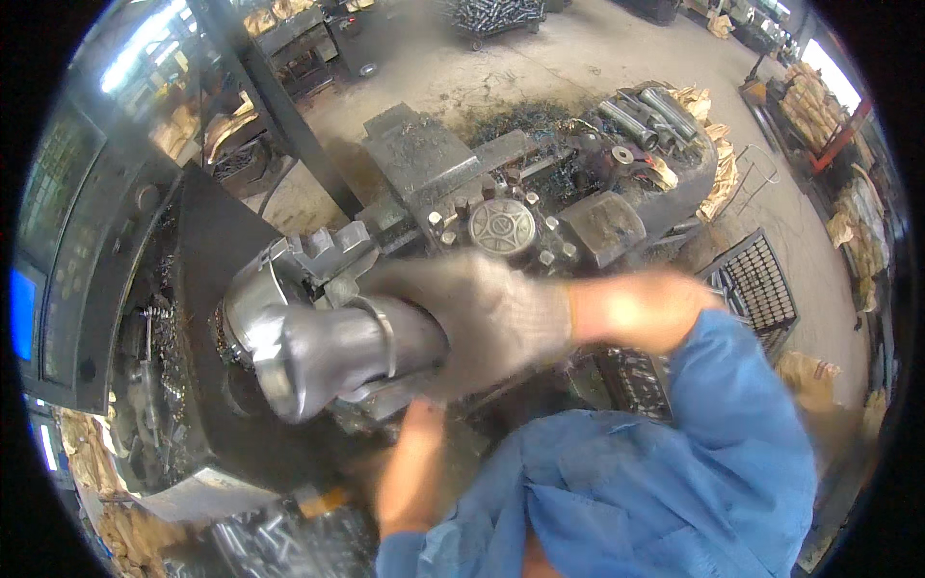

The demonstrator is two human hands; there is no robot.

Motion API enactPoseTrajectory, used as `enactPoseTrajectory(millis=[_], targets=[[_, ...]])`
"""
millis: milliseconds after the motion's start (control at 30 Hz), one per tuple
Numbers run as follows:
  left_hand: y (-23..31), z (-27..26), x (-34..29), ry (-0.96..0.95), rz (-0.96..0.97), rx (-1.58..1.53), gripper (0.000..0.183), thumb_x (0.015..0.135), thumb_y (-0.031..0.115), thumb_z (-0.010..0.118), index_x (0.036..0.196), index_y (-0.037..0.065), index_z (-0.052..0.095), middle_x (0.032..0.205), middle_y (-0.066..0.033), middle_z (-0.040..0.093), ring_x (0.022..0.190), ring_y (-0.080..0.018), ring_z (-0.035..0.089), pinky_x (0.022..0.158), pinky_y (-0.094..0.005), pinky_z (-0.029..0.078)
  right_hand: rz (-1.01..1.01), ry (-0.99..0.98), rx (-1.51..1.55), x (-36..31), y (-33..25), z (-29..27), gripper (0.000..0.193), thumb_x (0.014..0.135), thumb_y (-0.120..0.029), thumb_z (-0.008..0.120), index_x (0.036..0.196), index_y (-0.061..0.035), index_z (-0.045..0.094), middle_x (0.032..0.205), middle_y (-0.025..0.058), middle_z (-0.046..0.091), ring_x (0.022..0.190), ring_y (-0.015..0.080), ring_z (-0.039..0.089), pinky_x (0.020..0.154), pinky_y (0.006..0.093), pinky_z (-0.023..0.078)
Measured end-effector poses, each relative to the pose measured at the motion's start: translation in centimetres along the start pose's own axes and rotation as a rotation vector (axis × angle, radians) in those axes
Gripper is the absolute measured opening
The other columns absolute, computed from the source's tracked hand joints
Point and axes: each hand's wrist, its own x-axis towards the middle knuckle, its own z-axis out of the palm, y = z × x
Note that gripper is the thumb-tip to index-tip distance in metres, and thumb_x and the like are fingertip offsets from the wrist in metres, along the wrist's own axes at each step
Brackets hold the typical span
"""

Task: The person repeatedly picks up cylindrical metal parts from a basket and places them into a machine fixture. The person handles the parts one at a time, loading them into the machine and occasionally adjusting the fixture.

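Observation:
A grey-gloved right hand [491,323], mine, is closed around the near end of a shiny metal cylinder [332,356]; motion smears its fingers. A raised ring [383,332] runs round the cylinder. The far end of the cylinder lies against a lathe chuck [252,294] with stepped jaws [332,249]; whether the jaws grip it, I cannot tell. From below, my left forearm [412,472] reaches up beneath the cylinder. The blurred left hand [424,419] shows only at its wrist, and its fingers are hidden behind the cylinder and my right glove.
Behind my right hand stands a tool post with a round ribbed cap [502,227] and bolts. Metal tubes [655,116] lie on the machine's far right end. A black plastic crate [756,284] is at right. Small metal parts [279,539] lie below left, near the machine door [92,260].

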Motion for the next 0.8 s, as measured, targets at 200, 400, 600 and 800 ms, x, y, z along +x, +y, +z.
enactPoseTrajectory(millis=[200,400,600,800], targets=[[-0.5,-6.0,-6.1,0.494,0.297,-0.168,0.041,0.108,0.024,0.06,0.136,-0.005,0.064,0.125,-0.0131,0.066,0.108,-0.0235,0.067,0.09,-0.0405,0.059,-0.074,-0.403,-1.166,12.9,10.9,-6.6,0.04,0.075,-0.034,0.082,0.109,-0.0136,0.077,0.092,0.0126,0.078,0.085,0.0345,0.077,0.072,0.0469,0.062],[-7.2,-9.7,-17.4,0.675,-0.234,0.038,0.042,0.109,0.024,0.052,0.138,-0.004,0.064,0.122,-0.016,0.07,0.104,-0.027,0.068,0.092,-0.0418,0.057,0.116,-0.939,-1.05,13.1,21.3,-3.3,0.054,0.072,-0.021,0.083,0.124,-0.0087,0.072,0.105,0.0156,0.079,0.098,0.0349,0.078,0.081,0.0458,0.062],[-13.4,-11.8,-26.9,1.153,-0.372,-0.628,0.045,0.107,0.03,0.054,0.136,-0.002,0.067,0.123,-0.0157,0.072,0.105,-0.0267,0.068,0.092,-0.0396,0.054,0.359,-1.005,-0.657,13.4,22.5,0.8,0.098,0.068,-0.043,0.093,0.153,-0.0134,0.055,0.133,0.0162,0.072,0.125,0.0328,0.067,0.105,0.0418,0.053],[-18.2,-20.6,-31.3,1.029,-0.073,-1.061,0.034,0.107,0.03,0.052,0.118,0.004,0.07,0.108,-0.011,0.073,0.1,-0.0279,0.068,0.093,-0.0422,0.054,0.455,-1.156,-0.569,14.8,23.2,0.1,0.077,0.07,-0.043,0.094,0.137,-0.0121,0.07,0.13,0.0142,0.073,0.121,0.0295,0.068,0.104,0.0419,0.053]])
